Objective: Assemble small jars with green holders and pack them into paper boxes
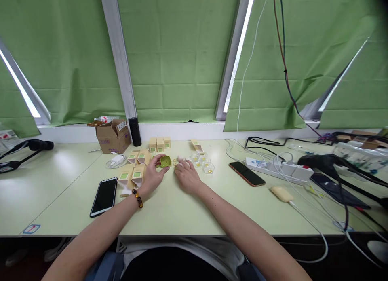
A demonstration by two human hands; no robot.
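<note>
My left hand (153,174) is curled round a small olive-green lid or cap (165,161) just above the pale green desk (182,208). A bead bracelet sits on that wrist. My right hand (187,176) rests palm down beside it, fingers bent, with its fingertips on a tiny yellow item (176,163) that I cannot make out. Several small beige boxes with green labels (135,174) lie to the left of my left hand, and more stand upright (159,144) behind. Small clear cups with yellow contents (203,163) sit just right of my right hand.
A black phone (104,196) lies at front left, another phone (247,174) at right. A cardboard box (112,135) and a black cylinder (135,131) stand at the back. A power strip (280,167), cables, a cream block (281,193) and black gear fill the right side.
</note>
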